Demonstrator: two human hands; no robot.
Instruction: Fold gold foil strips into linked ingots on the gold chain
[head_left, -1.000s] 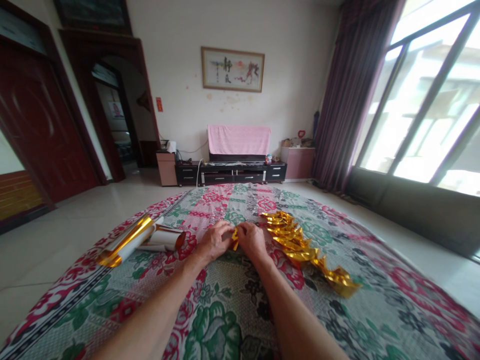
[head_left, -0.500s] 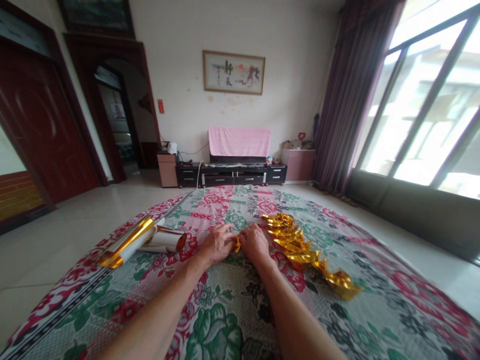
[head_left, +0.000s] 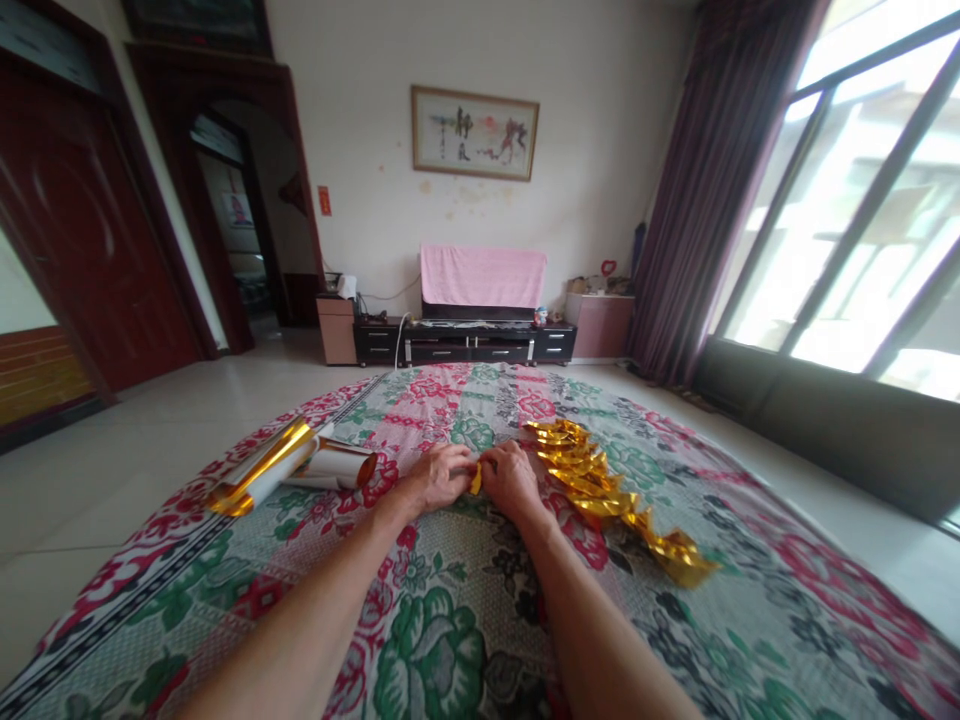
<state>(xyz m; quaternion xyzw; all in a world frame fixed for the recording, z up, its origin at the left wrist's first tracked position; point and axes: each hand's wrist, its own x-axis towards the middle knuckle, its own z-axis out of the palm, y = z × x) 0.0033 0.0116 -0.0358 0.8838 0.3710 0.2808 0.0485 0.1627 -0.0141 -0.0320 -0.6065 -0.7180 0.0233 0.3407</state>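
A small piece of gold foil (head_left: 476, 480) shows between my two hands, low over the flowered cloth. My left hand (head_left: 441, 477) grips it from the left, fingers bent inward. From the other side my right hand (head_left: 510, 474) closes on the same piece, and most of the piece is hidden by the fingers. To the right of my hands several folded gold foil pieces (head_left: 600, 490) lie in a slanting row. Loosely rolled gold sheets with white backs (head_left: 262, 470) rest at the left of the cloth.
The flowered cloth (head_left: 431, 650) covers a large rounded table. Beyond it stand a low black cabinet (head_left: 442, 350) and a screen draped with a pink towel (head_left: 484, 275). A purple curtain (head_left: 686, 200) hangs beside the window at the right.
The view has tilted and shifted slightly. Both hands stay together around the small foil piece, with only slight finger movement.
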